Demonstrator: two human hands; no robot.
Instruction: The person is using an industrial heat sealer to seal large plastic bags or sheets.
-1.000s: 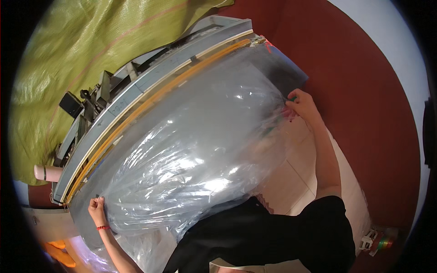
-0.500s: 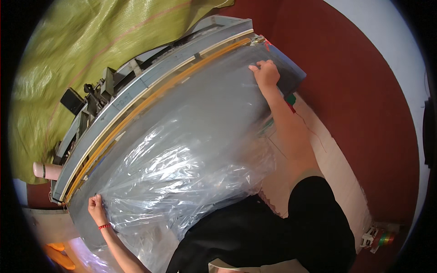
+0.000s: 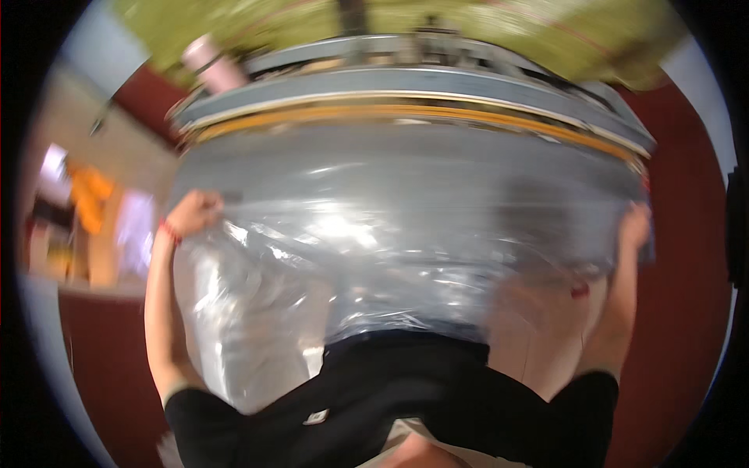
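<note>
A clear plastic sheet [image 3: 406,265] is spread over a long grey work surface [image 3: 312,144] and hangs down toward my body, creased and shiny. At the left, my left hand [image 3: 195,212] is closed with its fingers pinched on the sheet; a red bracelet circles the wrist. My right hand [image 3: 636,225] is at the far right end of the surface, closed at the sheet's edge; motion blurs its fingertips. Between the two hands the film looks stretched across the surface. An orange-brown strip [image 3: 390,111] runs along the far side, just in front of a grey metal beam [image 3: 374,82].
A pink bottle [image 3: 214,69] leans at the beam's left end. Behind the machine hangs a yellow-green woven sheet [image 3: 538,23]. Orange items [image 3: 90,195] lie off to the left, and a dark red wall [image 3: 679,179] rises at the right.
My view has swung round, so the machine now lies straight across in front of me. My right hand has come nearer to my body, with both hands now almost level.
</note>
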